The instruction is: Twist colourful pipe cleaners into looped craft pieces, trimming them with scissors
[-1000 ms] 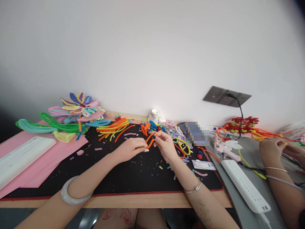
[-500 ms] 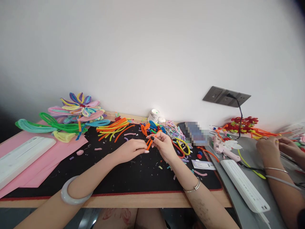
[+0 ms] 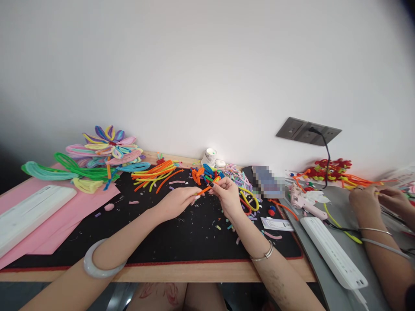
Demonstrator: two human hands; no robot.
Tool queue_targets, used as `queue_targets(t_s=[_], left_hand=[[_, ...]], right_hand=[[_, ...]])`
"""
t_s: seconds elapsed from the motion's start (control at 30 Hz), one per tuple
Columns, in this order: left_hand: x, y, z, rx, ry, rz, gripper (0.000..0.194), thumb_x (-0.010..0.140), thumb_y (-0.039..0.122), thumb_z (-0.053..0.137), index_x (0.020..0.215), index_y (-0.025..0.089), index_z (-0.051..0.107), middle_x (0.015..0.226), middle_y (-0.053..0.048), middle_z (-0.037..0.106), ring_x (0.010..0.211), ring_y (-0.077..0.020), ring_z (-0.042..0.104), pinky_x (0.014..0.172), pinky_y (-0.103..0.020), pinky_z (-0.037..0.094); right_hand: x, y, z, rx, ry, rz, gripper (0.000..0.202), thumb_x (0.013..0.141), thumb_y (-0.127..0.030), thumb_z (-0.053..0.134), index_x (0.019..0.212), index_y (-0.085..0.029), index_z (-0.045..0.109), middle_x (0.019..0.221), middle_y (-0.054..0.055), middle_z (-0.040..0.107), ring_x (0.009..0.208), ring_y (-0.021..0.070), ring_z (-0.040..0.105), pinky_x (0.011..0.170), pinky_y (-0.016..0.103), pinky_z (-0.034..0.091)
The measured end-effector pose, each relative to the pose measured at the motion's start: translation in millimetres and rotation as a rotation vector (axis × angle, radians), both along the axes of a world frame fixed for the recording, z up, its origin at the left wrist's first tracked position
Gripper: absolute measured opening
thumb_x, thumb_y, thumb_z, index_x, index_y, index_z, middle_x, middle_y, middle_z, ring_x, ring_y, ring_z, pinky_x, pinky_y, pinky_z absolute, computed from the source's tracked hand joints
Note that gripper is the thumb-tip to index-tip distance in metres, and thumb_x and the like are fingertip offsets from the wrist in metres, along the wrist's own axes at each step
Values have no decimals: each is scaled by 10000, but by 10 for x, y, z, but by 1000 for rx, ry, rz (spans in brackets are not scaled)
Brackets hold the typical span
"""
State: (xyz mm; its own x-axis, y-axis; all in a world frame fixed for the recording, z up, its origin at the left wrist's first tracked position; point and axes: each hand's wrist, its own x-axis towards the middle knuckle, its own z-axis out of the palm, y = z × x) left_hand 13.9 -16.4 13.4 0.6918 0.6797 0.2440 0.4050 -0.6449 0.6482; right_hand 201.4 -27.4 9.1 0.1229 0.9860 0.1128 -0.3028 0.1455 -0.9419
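Observation:
My left hand [image 3: 177,201] and my right hand [image 3: 227,195] meet over a black mat [image 3: 181,233]. Between their fingertips they pinch a short orange pipe cleaner [image 3: 205,189], which lies almost level just above the mat. The left hand grips its near end, the right hand its far end. Right behind them lies a heap of bent coloured pipe cleaner pieces [image 3: 227,177]. A bundle of orange and yellow pipe cleaners [image 3: 154,172] lies to the left of the hands.
A pipe cleaner flower [image 3: 105,149] and green loops rest on pink paper [image 3: 55,224] beside a white box [image 3: 29,211]. At right are a pink glue gun [image 3: 304,203], a white power strip [image 3: 333,252], and another person's hands [image 3: 376,201].
The orange pipe cleaner has been turned from a steep slant to nearly level and lifted slightly. My right hand rose a little; the other person's hands shifted.

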Motion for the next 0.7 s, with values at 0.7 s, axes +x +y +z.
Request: queue_targets(t_s=[0.7], left_hand=[[-22,80,-13,108,60,146,338,923,333,258,719,191,487,640,14,539,624,-147,512,680,-264,374]], right_hand=[[27,41,-30,23,-166,-20,221,696,-311,668,630,-180,503,494,-26,594,452,121,582,508,252,492]])
